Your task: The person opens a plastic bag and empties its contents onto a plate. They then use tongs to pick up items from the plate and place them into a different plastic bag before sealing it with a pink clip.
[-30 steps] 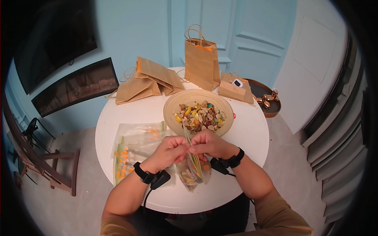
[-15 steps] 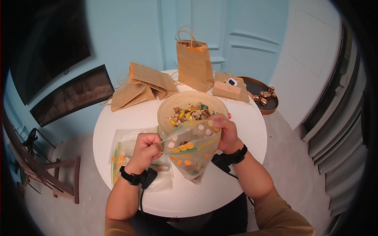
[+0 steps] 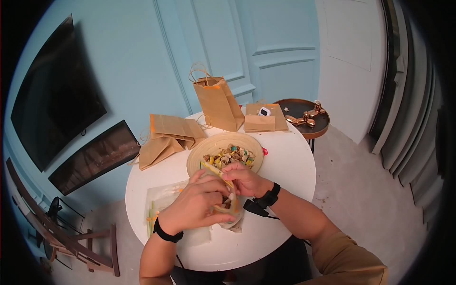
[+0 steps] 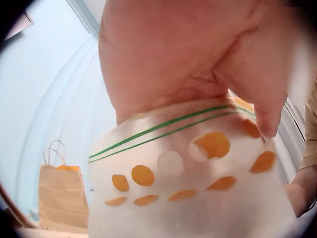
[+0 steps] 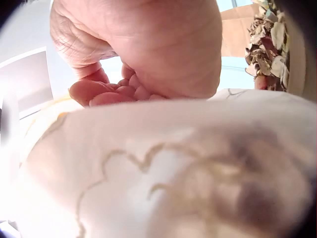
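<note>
Over the table's near side, my right hand (image 3: 244,180) pinches the rim of a clear zip bag (image 3: 236,222) between thumb and fingers. The bag has orange and white dots, and something brownish shows inside. My left hand (image 3: 199,202) is at the bag's mouth with fingers spread, their tips dipping in. In the left wrist view, the green zip line (image 4: 168,128) crosses below that hand, and the bag's wall hides most of its fingers. A round woven plate (image 3: 195,151) of dried petals and potpourri (image 3: 232,156) stands just beyond the hands.
More dotted zip bags (image 3: 190,237) lie flat on the white table (image 3: 289,171) at left. Brown paper bags stand and lie behind the plate, one upright bag (image 3: 216,107) among them. A small white timer (image 3: 264,111) rests on the folded ones, near a side table (image 3: 325,123).
The bag was turned and its mouth pulled wide between both hands. My left hand then let go of its edge and moved over the opening; my right hand keeps its grip.
</note>
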`<control>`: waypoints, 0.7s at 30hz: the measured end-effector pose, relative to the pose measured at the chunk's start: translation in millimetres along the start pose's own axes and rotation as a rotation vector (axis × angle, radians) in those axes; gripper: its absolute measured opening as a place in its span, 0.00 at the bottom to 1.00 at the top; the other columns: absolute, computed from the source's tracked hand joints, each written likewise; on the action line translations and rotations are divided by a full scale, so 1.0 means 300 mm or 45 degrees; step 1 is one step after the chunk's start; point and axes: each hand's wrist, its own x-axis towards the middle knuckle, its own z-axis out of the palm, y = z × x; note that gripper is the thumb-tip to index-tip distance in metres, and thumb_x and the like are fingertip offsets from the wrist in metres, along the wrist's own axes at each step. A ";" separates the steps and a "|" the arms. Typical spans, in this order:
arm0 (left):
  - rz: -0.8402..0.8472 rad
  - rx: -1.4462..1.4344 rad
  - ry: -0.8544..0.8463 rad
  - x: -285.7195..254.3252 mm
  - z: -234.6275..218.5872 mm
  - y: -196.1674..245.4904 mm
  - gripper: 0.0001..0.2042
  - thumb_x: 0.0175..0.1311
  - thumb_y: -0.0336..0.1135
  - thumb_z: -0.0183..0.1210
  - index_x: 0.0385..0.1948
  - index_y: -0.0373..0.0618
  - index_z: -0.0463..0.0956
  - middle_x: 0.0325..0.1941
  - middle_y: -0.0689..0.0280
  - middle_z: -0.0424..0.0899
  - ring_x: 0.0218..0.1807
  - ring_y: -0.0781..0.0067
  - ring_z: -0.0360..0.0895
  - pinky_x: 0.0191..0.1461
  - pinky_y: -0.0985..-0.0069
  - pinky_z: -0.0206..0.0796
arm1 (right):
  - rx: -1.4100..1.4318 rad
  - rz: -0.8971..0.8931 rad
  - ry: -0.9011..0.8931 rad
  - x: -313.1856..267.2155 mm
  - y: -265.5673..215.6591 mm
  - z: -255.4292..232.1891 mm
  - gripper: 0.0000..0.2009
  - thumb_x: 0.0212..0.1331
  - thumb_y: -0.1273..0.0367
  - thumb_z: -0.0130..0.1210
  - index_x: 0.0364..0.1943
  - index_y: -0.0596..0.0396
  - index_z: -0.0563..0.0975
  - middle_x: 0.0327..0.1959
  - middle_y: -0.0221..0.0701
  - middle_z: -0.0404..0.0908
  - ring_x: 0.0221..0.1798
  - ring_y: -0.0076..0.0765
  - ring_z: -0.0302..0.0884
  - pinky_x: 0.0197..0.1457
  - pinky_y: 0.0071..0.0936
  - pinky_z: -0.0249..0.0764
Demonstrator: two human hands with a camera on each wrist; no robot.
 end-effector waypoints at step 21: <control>-0.285 -0.169 0.879 -0.046 -0.202 -0.036 0.17 0.71 0.42 0.58 0.30 0.35 0.81 0.30 0.67 0.81 0.25 0.83 0.68 0.28 0.82 0.58 | -0.625 0.083 0.038 0.021 0.005 -0.063 0.27 0.75 0.47 0.38 0.38 0.57 0.77 0.18 0.32 0.75 0.12 0.29 0.69 0.15 0.26 0.66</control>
